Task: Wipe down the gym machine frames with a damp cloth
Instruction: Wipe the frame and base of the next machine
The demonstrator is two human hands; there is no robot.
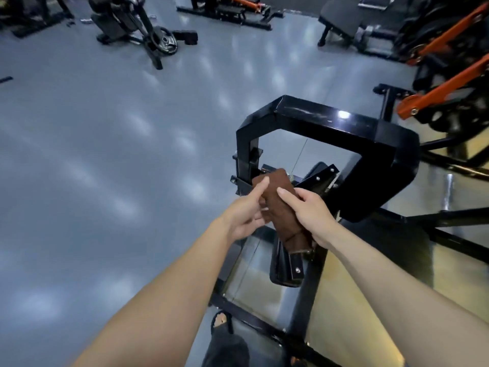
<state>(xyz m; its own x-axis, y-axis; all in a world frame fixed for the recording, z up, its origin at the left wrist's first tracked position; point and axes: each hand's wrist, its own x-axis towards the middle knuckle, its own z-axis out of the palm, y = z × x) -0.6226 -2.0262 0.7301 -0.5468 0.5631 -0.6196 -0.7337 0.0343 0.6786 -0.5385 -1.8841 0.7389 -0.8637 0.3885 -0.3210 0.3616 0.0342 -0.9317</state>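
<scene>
cloth (280,207) brown, folded, long axis running away up-left; right hand (312,215) fingers grip it, left hand (246,213) pinches edge.

My hands meet just in front of the black frame loop (328,123), whose thick bar walls off everything beyond and to its right. Through the loop's opening there is a gap. Left of the loop, bare grey floor (105,168) lies wide open. Below the loop, low base rails (264,321) cross my path.
</scene>
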